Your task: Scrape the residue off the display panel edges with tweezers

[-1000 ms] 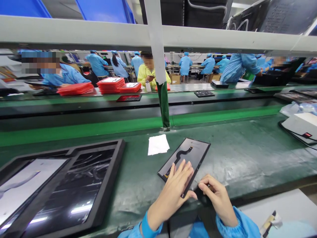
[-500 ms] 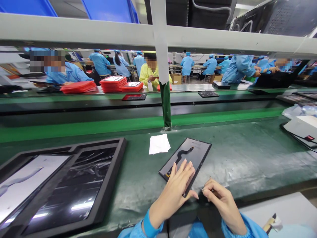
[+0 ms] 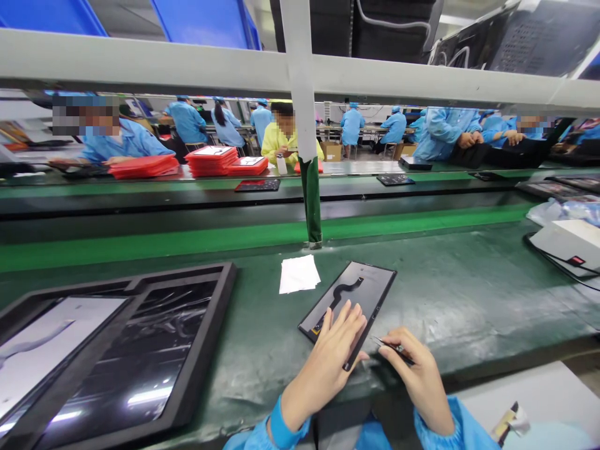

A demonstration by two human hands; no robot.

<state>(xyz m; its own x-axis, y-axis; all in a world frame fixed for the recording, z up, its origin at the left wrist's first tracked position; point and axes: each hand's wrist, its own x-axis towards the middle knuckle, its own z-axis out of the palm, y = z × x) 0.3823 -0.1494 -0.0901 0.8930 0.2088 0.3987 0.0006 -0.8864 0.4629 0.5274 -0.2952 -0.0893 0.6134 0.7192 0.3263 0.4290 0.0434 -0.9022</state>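
Green workbench point(image 3: 469, 281), white shelf beam point(image 3: 140, 61)

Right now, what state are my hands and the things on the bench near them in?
Left hand: spread on the grey panel
Right hand: closed on a pointed tool
Grey panel: grey side up, partly covered
Ribbon cable: bent, uncovered at its far end
White sheets: loosely stacked
Black tray: holding a pale panel and a glossy dark panel
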